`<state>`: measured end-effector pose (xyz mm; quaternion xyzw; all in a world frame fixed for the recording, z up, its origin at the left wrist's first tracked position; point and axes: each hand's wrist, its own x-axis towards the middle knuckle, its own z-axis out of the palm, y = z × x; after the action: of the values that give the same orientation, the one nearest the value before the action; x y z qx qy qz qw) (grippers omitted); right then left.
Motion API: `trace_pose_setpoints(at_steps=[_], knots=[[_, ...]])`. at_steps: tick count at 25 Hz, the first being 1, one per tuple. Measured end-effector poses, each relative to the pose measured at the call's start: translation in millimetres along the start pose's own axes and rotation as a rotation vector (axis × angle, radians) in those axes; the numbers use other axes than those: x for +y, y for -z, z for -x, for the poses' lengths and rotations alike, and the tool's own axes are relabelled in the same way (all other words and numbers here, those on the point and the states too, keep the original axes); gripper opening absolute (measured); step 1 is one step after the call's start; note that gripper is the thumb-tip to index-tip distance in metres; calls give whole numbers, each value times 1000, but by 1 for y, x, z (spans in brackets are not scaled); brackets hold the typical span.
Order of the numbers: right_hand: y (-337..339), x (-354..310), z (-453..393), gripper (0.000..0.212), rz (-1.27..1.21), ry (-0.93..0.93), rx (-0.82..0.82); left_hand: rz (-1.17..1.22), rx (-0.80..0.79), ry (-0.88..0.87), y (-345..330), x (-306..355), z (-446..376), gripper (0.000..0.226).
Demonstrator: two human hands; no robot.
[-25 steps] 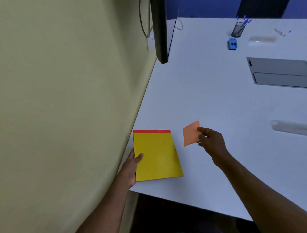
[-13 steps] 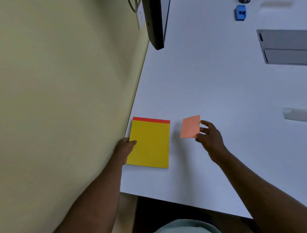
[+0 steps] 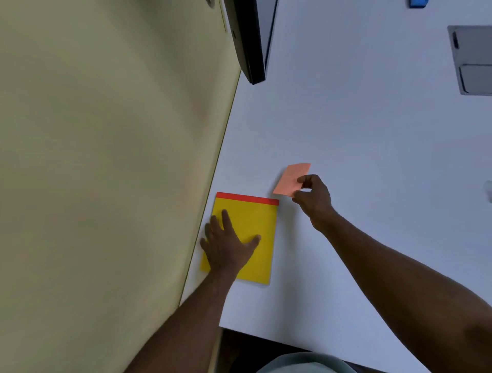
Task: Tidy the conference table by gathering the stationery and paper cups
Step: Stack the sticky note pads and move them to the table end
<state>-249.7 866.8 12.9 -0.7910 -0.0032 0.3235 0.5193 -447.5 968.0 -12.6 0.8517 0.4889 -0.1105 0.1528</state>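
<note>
A yellow notepad [image 3: 253, 226] with a red top strip lies on the white table [image 3: 359, 138], close to the wall. My left hand [image 3: 226, 245] rests flat on the pad with fingers spread, covering its lower left part. My right hand [image 3: 314, 197] pinches a small orange sticky-note pad [image 3: 290, 179] by its right edge, holding it tilted just above the table, beside the notepad's top right corner.
An olive wall [image 3: 106, 159] runs along the table's left side. A black monitor [image 3: 250, 40] hangs over the table at the top. A grey tray [image 3: 471, 58] sits at the right edge, a blue object [image 3: 418, 2] at the top edge. The table's near edge [image 3: 292, 343] is below.
My left hand moved from the notepad's left edge onto its top surface. My right hand carried the orange sticky pad closer to the notepad's upper right corner. The view tilted down.
</note>
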Motion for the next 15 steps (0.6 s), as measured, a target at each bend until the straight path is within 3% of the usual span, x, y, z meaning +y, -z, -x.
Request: trace_pose_setpoints(at_steps=[3, 8, 12, 15], knots=[[-20, -17, -24, 40, -26, 31, -56, 5, -128, 59, -8, 9, 7, 121], [-65, -41, -56, 48, 26, 33, -191, 1, -213, 98, -5, -17, -7, 116], [-87, -44, -61, 50, 110, 40, -228, -6, -214, 76, -1, -22, -13, 117], [-88, -39, -47, 44, 28, 42, -206, -18, -198, 83, -4, -25, -12, 117]])
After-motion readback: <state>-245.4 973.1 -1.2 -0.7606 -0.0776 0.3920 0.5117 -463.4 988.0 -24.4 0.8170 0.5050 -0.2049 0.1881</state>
